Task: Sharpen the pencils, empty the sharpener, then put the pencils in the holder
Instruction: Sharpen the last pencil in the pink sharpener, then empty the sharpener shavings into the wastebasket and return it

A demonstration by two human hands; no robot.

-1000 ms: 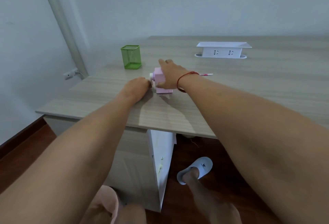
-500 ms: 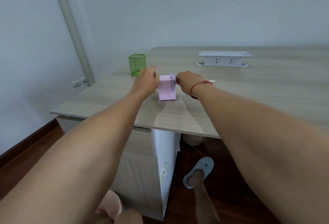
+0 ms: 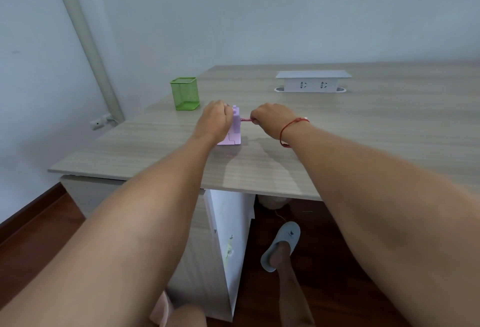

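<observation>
A pink block-shaped pencil sharpener point(image 3: 235, 129) stands upright on the wooden desk point(image 3: 337, 145). My left hand point(image 3: 217, 117) grips its left side; whatever lies under the fingers is hidden. My right hand point(image 3: 270, 119) pinches a pink pencil point(image 3: 245, 119) whose short visible part runs level into the sharpener's right face. The rest of the pencil is covered by my fist. A green mesh pencil holder point(image 3: 185, 93) stands to the left and behind the sharpener, with nothing visible inside.
A white raised socket box point(image 3: 313, 82) sits at the back of the desk. A grey pipe point(image 3: 85, 41) runs up the wall on the left. The desk's front edge is near my elbows; a white cabinet point(image 3: 228, 235) and my slippered foot point(image 3: 281, 245) are below.
My hands swapped sides: the left moved onto the sharpener's left side, the right went to its right face. Now a bit of pink pencil shows between my right hand and the sharpener.
</observation>
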